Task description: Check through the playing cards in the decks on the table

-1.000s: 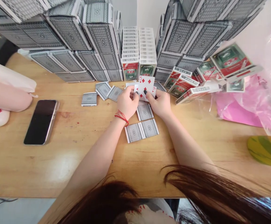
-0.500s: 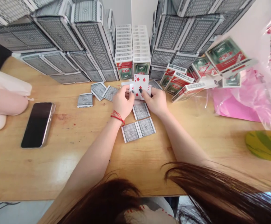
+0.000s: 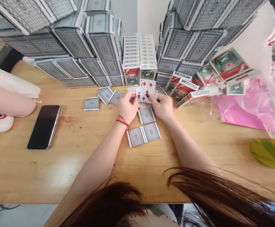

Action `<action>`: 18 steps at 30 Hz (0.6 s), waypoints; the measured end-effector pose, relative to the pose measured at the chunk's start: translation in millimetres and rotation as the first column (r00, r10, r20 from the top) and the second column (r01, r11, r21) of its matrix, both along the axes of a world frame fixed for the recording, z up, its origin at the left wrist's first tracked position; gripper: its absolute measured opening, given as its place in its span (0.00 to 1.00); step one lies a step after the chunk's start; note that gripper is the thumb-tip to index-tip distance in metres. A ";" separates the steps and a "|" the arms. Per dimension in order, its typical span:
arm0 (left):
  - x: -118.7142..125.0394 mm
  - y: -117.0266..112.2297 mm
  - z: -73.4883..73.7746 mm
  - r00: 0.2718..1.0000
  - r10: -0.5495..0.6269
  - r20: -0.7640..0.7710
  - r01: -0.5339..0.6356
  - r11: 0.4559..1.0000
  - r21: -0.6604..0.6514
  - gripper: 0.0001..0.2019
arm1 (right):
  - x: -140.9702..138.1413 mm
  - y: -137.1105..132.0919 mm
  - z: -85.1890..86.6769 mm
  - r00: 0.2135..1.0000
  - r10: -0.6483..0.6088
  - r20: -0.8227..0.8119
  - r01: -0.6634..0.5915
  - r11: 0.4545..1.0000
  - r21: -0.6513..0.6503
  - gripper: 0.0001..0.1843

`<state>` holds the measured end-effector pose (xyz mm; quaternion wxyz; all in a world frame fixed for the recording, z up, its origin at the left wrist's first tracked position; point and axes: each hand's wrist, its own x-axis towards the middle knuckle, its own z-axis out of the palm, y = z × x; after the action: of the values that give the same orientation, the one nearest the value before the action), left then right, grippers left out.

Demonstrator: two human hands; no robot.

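Between my two hands stand playing cards (image 3: 149, 85), faces toward me, a five of diamonds in front and the edge of another diamond card behind it. My left hand (image 3: 128, 106) is closed on their left side with the thumb over the face. From the right, my right hand (image 3: 163, 105) pinches them the same way. Just below lies a face-down card (image 3: 147, 115), partly under the held cards. Closer to me, a pair of face-down cards (image 3: 136, 136) lie side by side. More face-down cards (image 3: 105, 94) lie left of my left hand.
Tall stacks made of playing cards (image 3: 104, 47) rise at the back on both sides. Rows of card boxes (image 3: 131, 56) stand between them. Loose card boxes (image 3: 184, 90) lean at the right, beside pink plastic wrapping (image 3: 239, 110). A phone (image 3: 44, 127) lies left; a yellow-green cup (image 3: 267, 153) is far right.
The whole view has shifted slightly, so everything appears a little farther right and lower. Both hands keep the same hold on the cards.
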<state>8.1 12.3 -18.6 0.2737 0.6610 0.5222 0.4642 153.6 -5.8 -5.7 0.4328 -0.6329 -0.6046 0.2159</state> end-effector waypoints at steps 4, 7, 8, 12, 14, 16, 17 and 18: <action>-0.1 -0.4 -0.9 0.999 -0.044 0.028 0.044 0.999 0.002 0.09 | 0.7 -0.5 -0.5 1.000 0.002 0.002 -0.002 1.000 0.002 0.22; 0.1 -1.2 0.1 0.998 -0.038 0.043 0.038 0.999 0.003 0.10 | 0.2 -1.1 0.1 1.000 0.012 -0.004 -0.012 1.000 -0.010 0.22; 0.2 -1.5 0.9 0.998 -0.042 0.049 0.042 0.999 0.002 0.10 | 0.0 -1.4 0.2 1.000 0.009 -0.005 -0.009 1.000 -0.010 0.22; 0.3 -2.6 3.8 0.997 -0.048 0.066 0.049 0.999 -0.011 0.10 | -0.2 -1.8 -0.7 1.000 -0.005 -0.008 0.005 1.000 -0.002 0.22; 0.1 -2.8 4.6 0.997 -0.040 0.065 0.042 0.999 -0.019 0.09 | 0.2 -1.7 -1.9 1.000 -0.018 -0.006 0.018 1.000 -0.001 0.22; -0.1 -3.1 5.0 0.997 -0.036 0.062 0.038 0.999 -0.025 0.09 | 0.5 -1.7 -2.9 0.999 -0.032 -0.003 0.032 0.999 -0.004 0.22; -0.1 -3.3 5.2 0.998 -0.035 0.060 0.037 0.999 -0.027 0.09 | 0.6 -1.8 -3.0 0.999 -0.036 -0.001 0.036 0.999 -0.006 0.22; -0.1 -3.5 5.5 0.998 -0.031 0.057 0.033 0.999 -0.028 0.09 | 0.6 -1.9 -3.0 0.999 -0.037 0.000 0.037 0.999 -0.007 0.22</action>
<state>8.0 8.7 -13.2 0.3054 0.6517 0.5102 0.4708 154.3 -7.8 -8.7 0.4344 -0.6454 -0.5922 0.2099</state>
